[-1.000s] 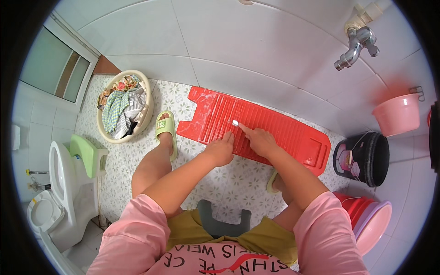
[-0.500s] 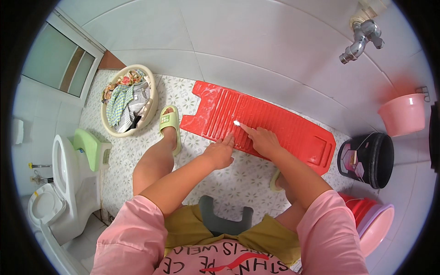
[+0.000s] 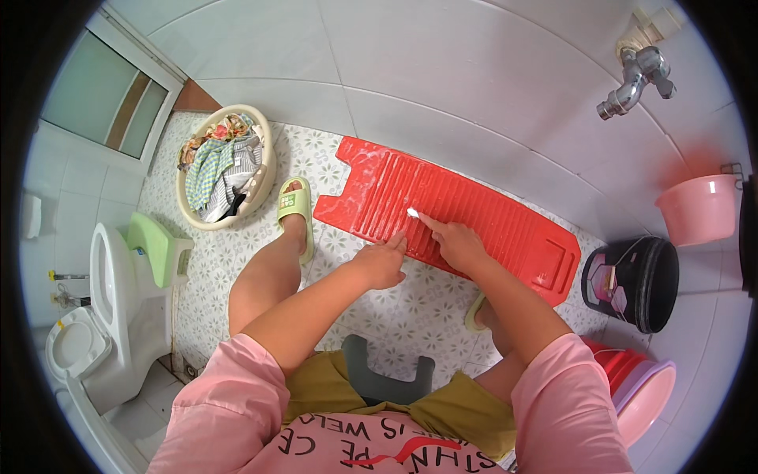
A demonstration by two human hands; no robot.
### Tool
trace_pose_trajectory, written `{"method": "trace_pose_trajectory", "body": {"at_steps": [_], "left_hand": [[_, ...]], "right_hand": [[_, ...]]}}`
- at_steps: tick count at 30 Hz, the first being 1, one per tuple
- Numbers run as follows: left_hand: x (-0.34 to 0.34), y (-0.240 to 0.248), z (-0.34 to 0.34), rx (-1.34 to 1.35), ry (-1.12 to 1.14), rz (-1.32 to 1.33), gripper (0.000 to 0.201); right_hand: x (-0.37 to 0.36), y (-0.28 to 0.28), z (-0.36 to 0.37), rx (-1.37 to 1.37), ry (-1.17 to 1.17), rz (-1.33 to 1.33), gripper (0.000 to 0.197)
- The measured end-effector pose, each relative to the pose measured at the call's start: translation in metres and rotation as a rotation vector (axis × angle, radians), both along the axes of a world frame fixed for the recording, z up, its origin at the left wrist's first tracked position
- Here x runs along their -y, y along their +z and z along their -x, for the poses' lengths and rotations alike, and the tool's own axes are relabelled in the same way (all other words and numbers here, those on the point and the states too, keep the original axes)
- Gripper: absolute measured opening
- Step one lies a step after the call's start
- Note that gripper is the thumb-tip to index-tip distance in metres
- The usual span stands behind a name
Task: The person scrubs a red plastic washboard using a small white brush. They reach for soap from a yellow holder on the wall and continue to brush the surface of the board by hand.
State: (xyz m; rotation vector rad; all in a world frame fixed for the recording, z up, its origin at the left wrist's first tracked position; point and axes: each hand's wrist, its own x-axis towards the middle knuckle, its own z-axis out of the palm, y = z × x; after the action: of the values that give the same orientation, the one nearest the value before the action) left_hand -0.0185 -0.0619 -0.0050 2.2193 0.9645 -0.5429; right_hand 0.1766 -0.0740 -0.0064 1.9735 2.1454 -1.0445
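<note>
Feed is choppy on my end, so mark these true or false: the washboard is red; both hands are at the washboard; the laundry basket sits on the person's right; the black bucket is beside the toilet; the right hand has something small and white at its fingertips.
1. The washboard is red. True.
2. Both hands are at it. True: the left hand is at its near edge, the right hand on its ribs.
3. The laundry basket sits on the person's right. False: it is on their left, near the toilet.
4. The black bucket is beside the toilet. False: it stands at the far right.
5. A small white thing is at the right fingertips. True.
</note>
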Motion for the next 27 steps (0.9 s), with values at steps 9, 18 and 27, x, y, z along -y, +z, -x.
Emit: {"method": "trace_pose_trajectory", "body": {"at_steps": [9, 18, 27], "left_hand": [[-0.007, 0.006, -0.009, -0.015, 0.018, -0.01, 0.075], [-0.009, 0.001, -0.009, 0.004, 0.014, -0.01, 0.073], [-0.009, 0.0, -0.007, -0.004, 0.021, -0.035, 0.074]], "right_hand": [[-0.006, 0.002, 0.003, 0.028, -0.099, -0.021, 0.053], [-0.014, -0.001, -0.001, 0.003, -0.148, -0.043, 0.05], [-0.006, -0.008, -0.004, -0.052, -0.009, 0.02, 0.051]]}}
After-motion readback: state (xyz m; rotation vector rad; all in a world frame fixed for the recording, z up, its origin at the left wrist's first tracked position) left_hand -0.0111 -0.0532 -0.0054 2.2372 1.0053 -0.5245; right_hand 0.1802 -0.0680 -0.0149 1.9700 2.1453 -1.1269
